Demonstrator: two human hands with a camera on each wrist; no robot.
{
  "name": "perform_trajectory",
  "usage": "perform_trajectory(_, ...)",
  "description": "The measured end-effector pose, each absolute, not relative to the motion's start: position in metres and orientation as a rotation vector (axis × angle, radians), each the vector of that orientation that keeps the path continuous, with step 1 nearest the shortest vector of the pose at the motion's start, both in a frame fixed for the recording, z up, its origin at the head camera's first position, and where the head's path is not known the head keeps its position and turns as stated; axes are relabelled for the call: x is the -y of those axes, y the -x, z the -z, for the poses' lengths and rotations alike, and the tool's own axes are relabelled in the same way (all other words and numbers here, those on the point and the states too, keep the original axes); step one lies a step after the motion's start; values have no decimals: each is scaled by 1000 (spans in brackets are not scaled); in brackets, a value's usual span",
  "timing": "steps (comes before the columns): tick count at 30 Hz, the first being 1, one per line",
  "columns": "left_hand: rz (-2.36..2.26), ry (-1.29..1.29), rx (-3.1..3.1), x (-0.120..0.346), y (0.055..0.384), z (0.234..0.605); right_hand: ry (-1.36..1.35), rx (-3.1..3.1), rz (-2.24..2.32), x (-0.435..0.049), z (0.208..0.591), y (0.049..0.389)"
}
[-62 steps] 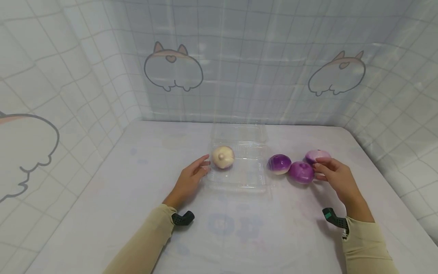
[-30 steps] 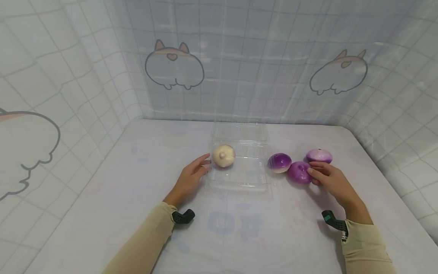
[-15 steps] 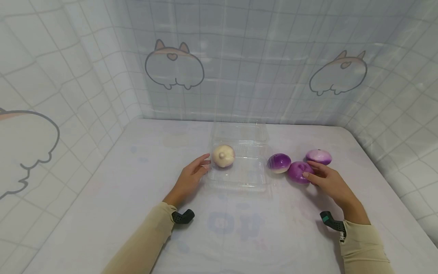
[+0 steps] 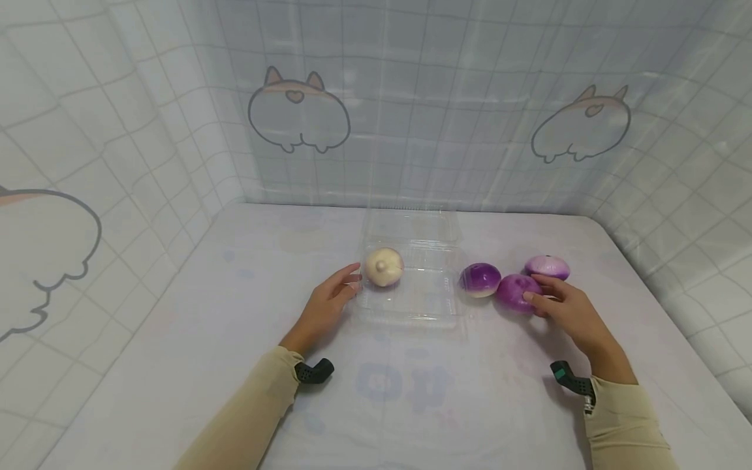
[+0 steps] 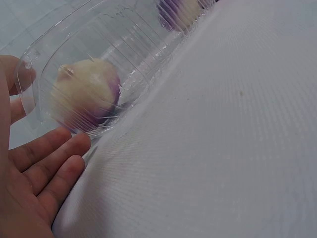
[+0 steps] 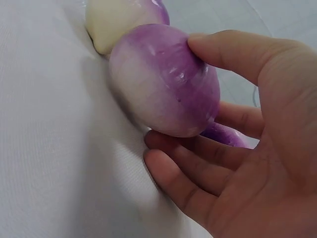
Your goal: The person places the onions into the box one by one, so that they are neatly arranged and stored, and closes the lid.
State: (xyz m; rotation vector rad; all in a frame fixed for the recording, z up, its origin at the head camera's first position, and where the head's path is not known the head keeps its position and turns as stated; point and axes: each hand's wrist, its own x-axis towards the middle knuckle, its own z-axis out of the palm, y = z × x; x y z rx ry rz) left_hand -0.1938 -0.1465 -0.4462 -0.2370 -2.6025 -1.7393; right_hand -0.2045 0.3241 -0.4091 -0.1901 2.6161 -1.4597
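In the head view, my right hand (image 4: 572,316) pinches a purple-and-white turnip (image 4: 517,292), thumb on top and fingers curled beneath. The right wrist view shows that turnip (image 6: 163,82) from close up, beside another one. My left hand (image 4: 326,307) rests with relaxed, extended fingers against the left side of a clear plastic clamshell box (image 4: 425,297). Inside the box, at its left, sits a turnip (image 4: 384,267) with its pale end and root nub upward. A darker purple turnip (image 4: 480,280) lies just right of the box. Behind my right fingers lies a lilac turnip (image 4: 547,267).
The box's lid (image 4: 411,226) lies folded open toward the back wall. A pale cloth (image 4: 382,418) covers the table. Tile-patterned curtains (image 4: 440,117) with cartoon animal drawings stand at the back and both sides.
My right hand has shifted left from beside the lilac turnip to the middle purple turnip and taken hold of it. That turnip has moved slightly. My left hand and the box have stayed put.
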Motion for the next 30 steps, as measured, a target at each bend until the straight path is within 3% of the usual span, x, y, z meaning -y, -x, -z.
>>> perform_trajectory(30,1744,239,2601,146,193,444,133,-2598,1749,-318,413,204)
